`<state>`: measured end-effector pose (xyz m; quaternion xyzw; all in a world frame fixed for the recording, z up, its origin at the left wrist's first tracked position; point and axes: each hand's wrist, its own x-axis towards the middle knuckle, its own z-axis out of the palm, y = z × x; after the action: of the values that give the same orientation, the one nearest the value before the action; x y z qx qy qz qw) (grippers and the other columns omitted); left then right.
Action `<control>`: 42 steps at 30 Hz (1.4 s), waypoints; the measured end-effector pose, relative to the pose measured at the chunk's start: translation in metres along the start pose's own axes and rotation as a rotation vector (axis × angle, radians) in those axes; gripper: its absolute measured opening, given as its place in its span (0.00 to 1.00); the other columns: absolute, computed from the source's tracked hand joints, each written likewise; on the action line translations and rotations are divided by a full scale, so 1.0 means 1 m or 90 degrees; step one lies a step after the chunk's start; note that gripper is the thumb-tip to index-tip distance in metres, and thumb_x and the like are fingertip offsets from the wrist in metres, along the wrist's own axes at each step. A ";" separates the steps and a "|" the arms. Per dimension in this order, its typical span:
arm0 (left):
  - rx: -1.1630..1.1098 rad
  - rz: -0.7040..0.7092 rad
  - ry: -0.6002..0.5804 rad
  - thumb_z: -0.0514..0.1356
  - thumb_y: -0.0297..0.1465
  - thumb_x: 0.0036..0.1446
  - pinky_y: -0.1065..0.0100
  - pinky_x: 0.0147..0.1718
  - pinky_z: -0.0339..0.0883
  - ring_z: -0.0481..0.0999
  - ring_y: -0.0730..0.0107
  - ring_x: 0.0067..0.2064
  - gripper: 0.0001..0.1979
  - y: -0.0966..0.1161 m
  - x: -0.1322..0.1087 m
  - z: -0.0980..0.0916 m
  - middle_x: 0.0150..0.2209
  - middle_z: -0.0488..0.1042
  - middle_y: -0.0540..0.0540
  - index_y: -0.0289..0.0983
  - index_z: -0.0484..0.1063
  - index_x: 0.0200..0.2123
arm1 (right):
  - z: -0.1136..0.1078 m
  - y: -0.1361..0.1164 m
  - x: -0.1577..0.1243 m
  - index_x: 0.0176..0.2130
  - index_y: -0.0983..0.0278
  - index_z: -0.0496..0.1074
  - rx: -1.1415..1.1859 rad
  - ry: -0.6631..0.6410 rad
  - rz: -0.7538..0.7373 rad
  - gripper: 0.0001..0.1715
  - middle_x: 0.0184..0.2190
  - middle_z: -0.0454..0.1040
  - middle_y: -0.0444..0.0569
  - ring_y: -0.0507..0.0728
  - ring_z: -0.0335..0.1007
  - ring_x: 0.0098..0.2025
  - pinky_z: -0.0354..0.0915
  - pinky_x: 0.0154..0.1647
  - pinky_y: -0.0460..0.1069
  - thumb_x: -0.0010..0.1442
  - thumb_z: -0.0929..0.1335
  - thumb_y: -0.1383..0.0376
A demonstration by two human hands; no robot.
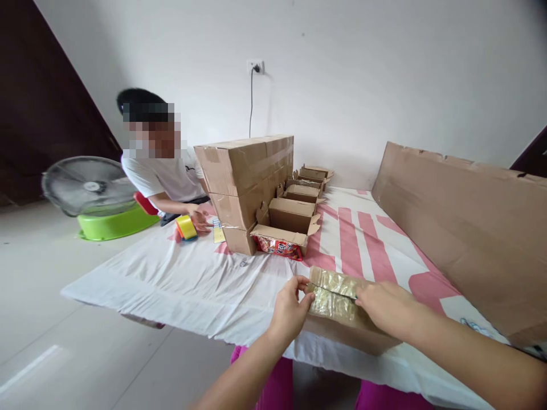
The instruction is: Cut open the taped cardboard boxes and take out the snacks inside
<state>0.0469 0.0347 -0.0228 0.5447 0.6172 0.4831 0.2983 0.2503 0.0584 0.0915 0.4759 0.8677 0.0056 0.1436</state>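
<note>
A small taped cardboard box (pixel 348 330) lies at the near edge of the table, close in front of me. Shiny clear tape (pixel 331 304) covers its top, and a dark slit runs along the middle seam. At the box's left end, my left hand (pixel 294 302) pinches the top edge between thumb and curled fingers. My right hand (pixel 382 302) is closed at the slit's right end; a small dark bit shows by the fingertips, too little to name. Beyond them, an opened cardboard box (pixel 293 216) stands with a red printed packet (pixel 277 247) against its front.
Taped cartons (pixel 245 176) are stacked mid-table, with more open boxes (pixel 304 191) behind. A large cardboard panel (pixel 461 228) stands at right. At left sit a person (pixel 166 176), a yellow tape roll (pixel 186 228) and a fan (pixel 92 185) over a green basin (pixel 115 223).
</note>
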 end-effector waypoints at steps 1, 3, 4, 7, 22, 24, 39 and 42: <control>-0.001 -0.004 -0.004 0.60 0.27 0.49 0.67 0.34 0.60 0.68 0.68 0.30 0.13 0.001 0.000 -0.001 0.32 0.74 0.51 0.37 0.71 0.40 | 0.004 0.007 -0.006 0.39 0.66 0.76 -0.010 0.002 0.005 0.15 0.34 0.81 0.59 0.67 0.80 0.36 0.65 0.31 0.52 0.67 0.61 0.66; -0.004 -0.009 -0.014 0.60 0.26 0.48 0.67 0.34 0.60 0.68 0.68 0.31 0.12 0.003 0.000 -0.003 0.32 0.74 0.50 0.37 0.71 0.39 | 0.011 0.023 -0.020 0.40 0.64 0.75 -0.022 0.027 0.009 0.16 0.33 0.81 0.56 0.65 0.80 0.34 0.62 0.28 0.51 0.68 0.59 0.65; -0.005 -0.010 -0.023 0.60 0.26 0.48 0.67 0.34 0.60 0.68 0.68 0.31 0.11 0.004 0.000 -0.004 0.32 0.75 0.50 0.37 0.72 0.38 | 0.015 0.030 -0.027 0.41 0.63 0.74 -0.026 0.045 0.014 0.17 0.33 0.81 0.54 0.65 0.79 0.32 0.59 0.26 0.50 0.69 0.58 0.64; 0.010 0.006 -0.071 0.63 0.28 0.48 0.66 0.35 0.61 0.69 0.66 0.33 0.06 0.007 -0.001 -0.007 0.31 0.73 0.50 0.38 0.73 0.33 | 0.025 0.046 -0.044 0.44 0.61 0.73 -0.025 0.083 0.040 0.16 0.29 0.80 0.51 0.63 0.78 0.28 0.53 0.22 0.50 0.69 0.57 0.63; 0.132 0.440 -0.252 0.59 0.52 0.58 0.57 0.43 0.63 0.70 0.58 0.44 0.21 0.018 -0.050 -0.031 0.41 0.73 0.43 0.38 0.71 0.35 | 0.041 0.062 -0.076 0.49 0.56 0.72 0.286 0.148 0.019 0.19 0.48 0.78 0.50 0.62 0.76 0.46 0.70 0.43 0.54 0.68 0.59 0.53; 0.196 0.429 -0.226 0.53 0.42 0.66 0.59 0.41 0.62 0.71 0.60 0.41 0.15 0.020 -0.049 -0.027 0.38 0.75 0.44 0.38 0.71 0.34 | 0.052 0.052 -0.072 0.53 0.57 0.70 0.299 0.133 -0.032 0.19 0.53 0.75 0.52 0.62 0.74 0.50 0.69 0.48 0.55 0.67 0.63 0.54; 0.577 0.534 -0.243 0.56 0.53 0.59 0.38 0.66 0.35 0.58 0.41 0.67 0.26 0.037 0.005 0.005 0.61 0.68 0.36 0.36 0.79 0.38 | 0.029 0.038 -0.021 0.48 0.62 0.77 0.198 -0.114 -0.101 0.30 0.46 0.76 0.56 0.69 0.75 0.46 0.68 0.45 0.57 0.47 0.74 0.52; 0.558 0.516 -0.234 0.58 0.55 0.56 0.38 0.66 0.37 0.56 0.41 0.68 0.27 0.039 0.005 0.000 0.64 0.65 0.35 0.36 0.78 0.38 | 0.030 0.042 -0.027 0.41 0.61 0.78 0.203 -0.044 -0.087 0.24 0.43 0.75 0.54 0.68 0.74 0.47 0.68 0.42 0.55 0.52 0.72 0.48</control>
<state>0.0604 0.0371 0.0140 0.8816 0.4409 0.1581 -0.0582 0.3063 0.0549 0.0753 0.4321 0.8826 -0.1584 0.0964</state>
